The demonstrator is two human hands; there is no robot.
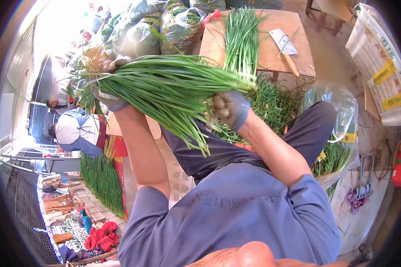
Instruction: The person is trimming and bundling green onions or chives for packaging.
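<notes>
A large bundle of long green stalks point(165, 80) lies across the view above my lap, its pale ends to the right. My left hand point(109, 99), in a grey glove, is closed around the leafy end at the left. Near the pale ends, my right hand point(229, 109), in a dirty grey glove, has its fingers curled against the underside of the bundle, where some stalks hang down. Beyond it, a second bunch of green stalks point(243, 40) rests on a small wooden table point(276, 22). A cleaver point(284, 42) with a wooden handle lies beside that bunch.
Filled plastic bags point(140, 38) stand at the back left. Loose greens point(274, 104) cover the floor below the table, beside a clear bag point(338, 111). Another person point(79, 131) bends at the left, near more stalks point(101, 180). A printed sack point(381, 66) hangs at the right.
</notes>
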